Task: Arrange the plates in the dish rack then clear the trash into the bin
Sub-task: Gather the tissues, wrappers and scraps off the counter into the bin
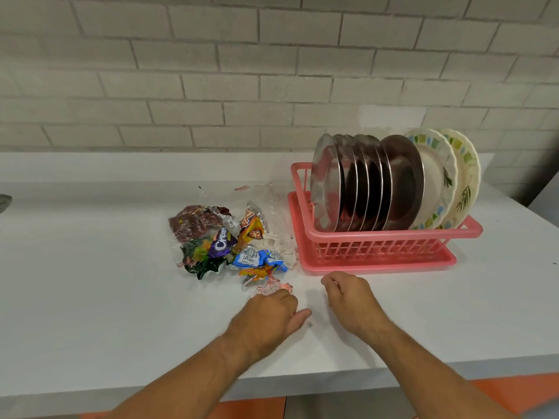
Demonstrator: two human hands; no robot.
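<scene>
A pink dish rack (381, 245) stands on the white counter (90, 297) at the right. Several steel plates (366, 189) and two patterned white plates (439, 179) stand upright in it. Left of the rack lies a pile of crumpled snack wrappers (223, 240). A small pink crumpled wrapper (273, 287) lies nearest to me. My left hand (269, 313) hovers at its near edge, fingers bent down onto it, thumb spread apart. My right hand (348, 294) rests in front of the rack, loosely curled and holding nothing. No bin is in view.
A grey brick wall (242, 71) runs behind the counter. The counter's front edge (332, 376) is close below my forearms, with orange floor (514, 391) beneath. A dark object (4, 201) pokes in at the left edge.
</scene>
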